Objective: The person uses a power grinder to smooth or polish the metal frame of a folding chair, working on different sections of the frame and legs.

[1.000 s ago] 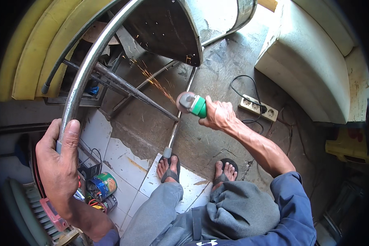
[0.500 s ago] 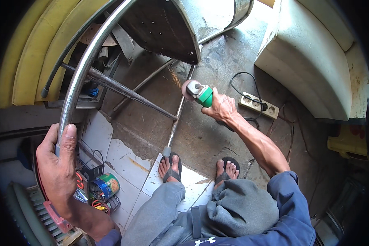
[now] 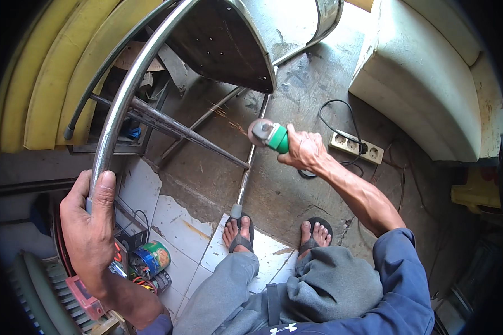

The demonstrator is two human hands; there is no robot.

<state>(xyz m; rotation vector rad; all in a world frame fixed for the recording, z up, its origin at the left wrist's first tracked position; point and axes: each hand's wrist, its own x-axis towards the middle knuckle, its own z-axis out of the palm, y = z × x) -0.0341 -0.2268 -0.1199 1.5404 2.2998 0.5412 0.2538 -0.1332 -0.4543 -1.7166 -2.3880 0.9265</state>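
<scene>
My left hand [image 3: 92,215] is wrapped round the lower end of a curved shiny leg of a metal chair frame [image 3: 123,92], near its grey foot cap. In my right hand [image 3: 304,148] is a green angle grinder [image 3: 278,138], its disc [image 3: 259,132] against the frame's lower tube [image 3: 246,177]. Orange sparks [image 3: 229,120] fly from the disc toward the upper left. The chair lies tipped over, and the dark underside of its seat [image 3: 223,47] faces me. A crossbar [image 3: 190,134] joins the two tubes.
My sandalled feet stand by the lower tube's grey cap [image 3: 236,211]. A power strip [image 3: 356,146] with a black cable lies to the right, below a cream padded seat [image 3: 419,84]. Yellow cushions [image 3: 61,78] fill the upper left. A green can [image 3: 152,257] stands beside my left forearm.
The grinder has shifted slightly down relative to the chair, along the tube. Sparks now spread further to the left. My left hand keeps its hold; the whole view has shifted a little.
</scene>
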